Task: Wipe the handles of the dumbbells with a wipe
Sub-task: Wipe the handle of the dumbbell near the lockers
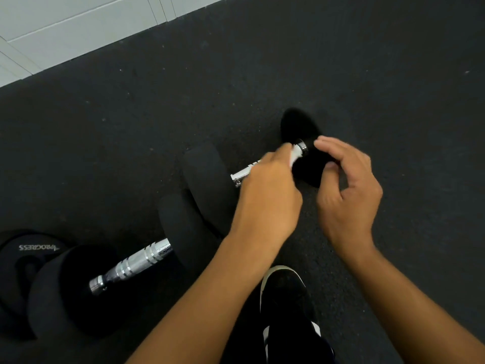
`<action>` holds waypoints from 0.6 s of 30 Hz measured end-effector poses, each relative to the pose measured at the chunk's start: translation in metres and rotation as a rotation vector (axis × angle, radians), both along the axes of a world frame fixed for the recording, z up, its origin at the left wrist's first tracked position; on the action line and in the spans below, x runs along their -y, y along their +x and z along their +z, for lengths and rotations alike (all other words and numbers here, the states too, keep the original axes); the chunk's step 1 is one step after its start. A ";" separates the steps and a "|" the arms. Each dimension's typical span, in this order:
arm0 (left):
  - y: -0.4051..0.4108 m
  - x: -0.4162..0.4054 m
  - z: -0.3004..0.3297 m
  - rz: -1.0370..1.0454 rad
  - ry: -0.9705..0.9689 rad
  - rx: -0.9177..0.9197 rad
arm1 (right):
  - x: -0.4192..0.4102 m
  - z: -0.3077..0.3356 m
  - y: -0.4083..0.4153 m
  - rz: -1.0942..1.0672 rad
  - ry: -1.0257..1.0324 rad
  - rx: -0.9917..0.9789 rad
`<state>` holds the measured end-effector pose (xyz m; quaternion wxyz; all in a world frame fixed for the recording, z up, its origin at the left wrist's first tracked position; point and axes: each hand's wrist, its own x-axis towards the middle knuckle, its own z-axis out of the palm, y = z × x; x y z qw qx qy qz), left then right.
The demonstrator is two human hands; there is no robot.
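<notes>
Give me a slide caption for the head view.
Left hand wipes far dumbbell's handle with a wipe; right hand steadies its end.

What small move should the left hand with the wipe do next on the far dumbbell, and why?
Probably slide the wipe back along the handle toward the near head. The left hand holds it at the end by the far head, which the right hand touches, and chrome on the other side is bare.

- One view only, worn on the person's head, looking steeply down and forward at the floor (367,61).
- It sits close above the farther dumbbell (236,177), mid-frame.
- A pale wall (65,27) crosses the far-left corner beyond that dumbbell.
</notes>
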<state>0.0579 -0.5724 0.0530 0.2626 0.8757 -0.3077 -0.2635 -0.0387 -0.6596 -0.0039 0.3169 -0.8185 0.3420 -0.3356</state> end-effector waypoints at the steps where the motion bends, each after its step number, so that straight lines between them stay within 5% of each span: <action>1: 0.004 -0.003 0.004 0.089 -0.017 -0.018 | -0.010 0.003 -0.007 -0.020 0.032 0.014; 5: 0.012 -0.018 0.007 0.284 -0.140 0.029 | -0.040 0.015 -0.020 0.004 0.412 0.058; 10: -0.014 -0.023 -0.009 0.017 -0.208 0.141 | -0.050 0.037 0.003 -0.001 1.409 0.369; 15: -0.015 -0.037 -0.027 -0.303 -0.132 0.110 | -0.051 0.030 0.015 -0.182 1.553 0.435; 18: 0.010 -0.058 -0.019 -0.302 -0.225 0.174 | -0.047 0.020 0.016 -0.306 1.557 0.454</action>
